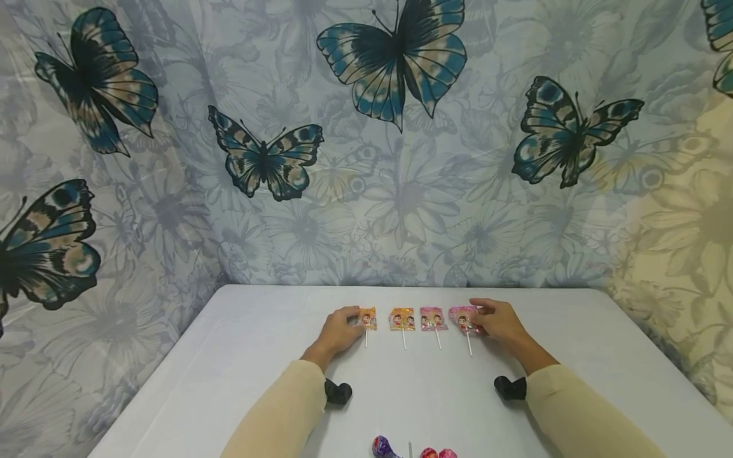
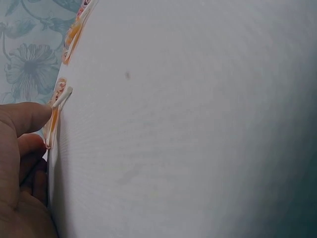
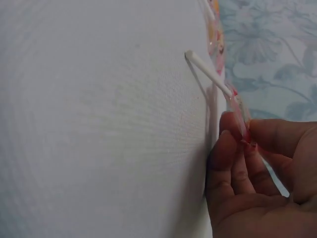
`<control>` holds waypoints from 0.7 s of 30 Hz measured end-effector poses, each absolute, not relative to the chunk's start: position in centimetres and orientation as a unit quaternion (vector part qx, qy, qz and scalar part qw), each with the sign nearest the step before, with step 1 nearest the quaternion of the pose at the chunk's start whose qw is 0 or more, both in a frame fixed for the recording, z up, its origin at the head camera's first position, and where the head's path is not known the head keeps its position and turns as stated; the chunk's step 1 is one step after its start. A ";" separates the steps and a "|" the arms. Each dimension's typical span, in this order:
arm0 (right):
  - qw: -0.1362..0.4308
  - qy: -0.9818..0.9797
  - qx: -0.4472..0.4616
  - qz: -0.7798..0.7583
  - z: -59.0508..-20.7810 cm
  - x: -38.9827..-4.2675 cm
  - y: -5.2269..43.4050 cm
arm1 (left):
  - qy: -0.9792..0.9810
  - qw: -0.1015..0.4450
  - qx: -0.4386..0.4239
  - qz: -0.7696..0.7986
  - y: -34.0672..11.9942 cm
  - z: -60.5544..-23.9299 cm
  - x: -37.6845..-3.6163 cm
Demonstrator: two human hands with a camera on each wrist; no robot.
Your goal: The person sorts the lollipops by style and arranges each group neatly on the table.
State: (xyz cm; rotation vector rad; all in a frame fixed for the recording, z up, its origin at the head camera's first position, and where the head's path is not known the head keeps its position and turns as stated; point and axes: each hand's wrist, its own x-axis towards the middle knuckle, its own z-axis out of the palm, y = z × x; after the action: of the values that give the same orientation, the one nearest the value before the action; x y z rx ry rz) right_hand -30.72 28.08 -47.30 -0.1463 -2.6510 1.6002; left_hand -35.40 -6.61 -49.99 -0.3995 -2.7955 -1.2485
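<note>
Hands sit at either end of a row of four wrapped lollipops, just below the middle of the head view. The left hand (image 1: 338,331) lies knuckles-up at the left end of the row, fingers bent loosely over the orange-wrapped lollipop (image 1: 368,319); in the left wrist view one fingertip (image 2: 29,116) touches the wrapper's edge, and no closed grip shows. The right hand (image 1: 499,320) is at the right end, and its wrist view shows thumb and fingers (image 3: 233,148) pinching the pink-wrapped lollipop (image 1: 462,318) by its wrapper, the white stick angled up off the surface rather than flat.

Between the two hands lie the second orange lollipop (image 1: 402,319) and a second pink lollipop (image 1: 432,319), untouched and set a little apart from each other. All four point the same way: wrapped heads toward the top of the frame, sticks running down toward the bottom, so each long axis runs roughly vertical in the frame and crosswise to the row itself. Each hand is nearest its own end piece; the two middle ones lie about evenly between them.

The white table (image 1: 229,356) fills the lower half of the frame. At its bottom centre edge are more sweets, a purple-wrapped sweet (image 1: 380,446) and red ones (image 1: 438,453), well apart from the row. A butterfly-print cloth (image 1: 395,191) covers the upper half.
</note>
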 end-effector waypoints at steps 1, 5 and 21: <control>0.024 -0.858 -0.047 0.511 -47.4 -30.9 28.0 | -0.905 0.028 -0.130 -0.403 -6.6 -50.0 -35.4; 0.034 -0.868 -0.044 0.494 -47.6 -31.3 28.0 | -0.906 0.029 -0.133 -0.400 -6.6 -50.0 -35.4; 0.053 -0.946 -0.002 0.318 -47.5 -32.5 27.6 | -0.912 0.032 -0.138 -0.386 -6.7 -50.3 -35.6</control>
State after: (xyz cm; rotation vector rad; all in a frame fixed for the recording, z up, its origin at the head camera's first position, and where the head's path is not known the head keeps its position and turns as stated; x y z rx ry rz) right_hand -32.50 27.57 -47.45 -0.0075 -2.8764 0.9674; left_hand -35.63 -6.65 -50.25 -0.4238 -2.8073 -1.1881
